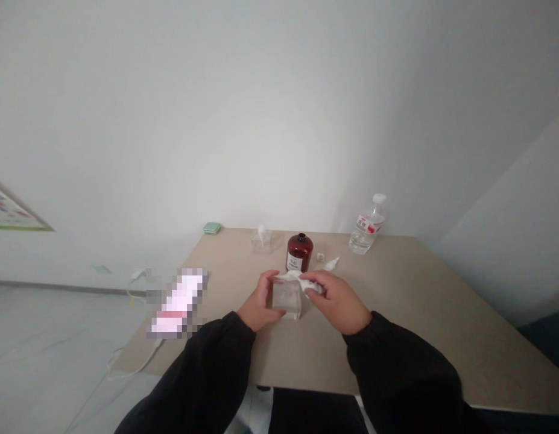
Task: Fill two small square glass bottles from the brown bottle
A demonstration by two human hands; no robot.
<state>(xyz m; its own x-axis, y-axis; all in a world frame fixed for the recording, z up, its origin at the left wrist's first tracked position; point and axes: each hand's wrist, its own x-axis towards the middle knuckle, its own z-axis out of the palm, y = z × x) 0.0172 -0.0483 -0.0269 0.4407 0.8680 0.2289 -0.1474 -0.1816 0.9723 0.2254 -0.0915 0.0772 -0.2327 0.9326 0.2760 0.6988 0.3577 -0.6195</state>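
Observation:
A clear square container stands on the beige table in front of me. My left hand is wrapped round its left side. My right hand is closed on a white tissue and presses it against the container's top and right side. Just behind the hands stands a brown bottle with a white label and a dark cap.
A clear tissue box and a small green case sit at the table's back. A plastic water bottle stands back right. Small white bits lie beside the brown bottle. A blurred pink-white thing lies at the left edge.

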